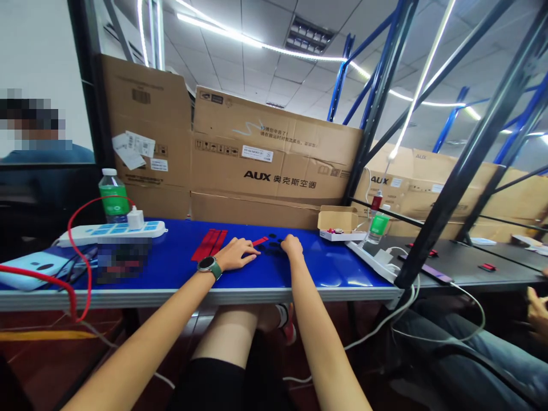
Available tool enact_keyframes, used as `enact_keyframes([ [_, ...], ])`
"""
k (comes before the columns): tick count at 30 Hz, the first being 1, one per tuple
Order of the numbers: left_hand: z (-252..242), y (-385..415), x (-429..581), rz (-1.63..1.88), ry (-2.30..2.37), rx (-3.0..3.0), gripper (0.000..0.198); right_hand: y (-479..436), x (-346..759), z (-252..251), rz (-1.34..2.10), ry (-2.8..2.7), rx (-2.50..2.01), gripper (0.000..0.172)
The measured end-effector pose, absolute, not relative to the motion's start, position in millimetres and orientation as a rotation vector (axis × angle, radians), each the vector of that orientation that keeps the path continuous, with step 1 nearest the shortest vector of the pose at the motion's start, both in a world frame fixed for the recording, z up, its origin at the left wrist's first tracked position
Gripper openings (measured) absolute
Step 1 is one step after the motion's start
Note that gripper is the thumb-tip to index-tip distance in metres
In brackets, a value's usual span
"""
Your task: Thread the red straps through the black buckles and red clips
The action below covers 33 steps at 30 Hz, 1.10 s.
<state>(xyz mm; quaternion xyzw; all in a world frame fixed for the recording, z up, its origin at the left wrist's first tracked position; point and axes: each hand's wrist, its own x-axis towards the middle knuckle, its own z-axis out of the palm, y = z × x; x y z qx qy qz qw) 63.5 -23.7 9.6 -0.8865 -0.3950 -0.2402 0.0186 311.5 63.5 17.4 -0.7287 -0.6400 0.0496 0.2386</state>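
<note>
My left hand lies flat on the blue tabletop, its fingers apart, beside a short red strip. Several long red strips are laid out to the left of that hand. Small black round pieces sit between my two hands. My right hand rests at the right of these pieces with its fingers curled together; whatever they may hold is hidden.
An open small box stands at the back right, near a power strip and a bottle. Another power strip, a bottle and a red cable are at the left. A person sits at the right edge.
</note>
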Motion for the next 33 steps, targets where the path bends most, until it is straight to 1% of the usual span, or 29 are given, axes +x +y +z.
enact_keyframes([
  [4, 8, -23, 64, -0.753, -1.266, -2.693, 0.035, 67, 313, 18, 0.177, -1.912, -1.841, 0.024],
  [8, 9, -20, 61, -0.807, -1.369, -2.569, 0.032, 68, 318, 22, 0.309, -2.022, -1.692, 0.023],
  [11, 7, -15, 57, -0.908, -1.522, -2.369, 0.028, 67, 322, 22, 0.445, -2.124, -1.567, 0.025],
  [13, 4, -10, 53, -0.980, -1.684, -2.181, 0.026, 66, 324, 21, 0.555, -2.197, -1.481, 0.030],
  [15, -1, -6, 49, -0.979, -1.820, -2.064, 0.023, 67, 325, 20, 0.614, -2.223, -1.431, 0.033],
  [17, -6, -3, 46, -0.929, -1.849, -2.080, 0.021, 67, 324, 19, 0.602, -2.227, -1.393, 0.034],
  [20, -10, 1, 44, -0.858, -1.785, -2.171, 0.021, 67, 319, 22, 0.477, -2.150, -1.327, 0.035],
  [23, -10, 2, 45, -0.852, -1.746, -2.236, 0.017, 64, 305, 27, 0.406, -1.985, -1.215, 0.031],
  [26, -5, 1, 47, -0.994, -1.700, -2.269, 0.016, 59, 280, 29, 0.487, -1.901, -1.086, 0.024],
  [30, 2, -1, 49, -1.347, -1.519, -2.376, 0.029, 53, 243, 29, 0.507, -1.998, -0.870, 0.019],
  [33, 4, 1, 46, -1.463, -1.499, -2.340, 0.018, 54, 225, 32, 0.557, -2.087, -0.784, 0.018],
])
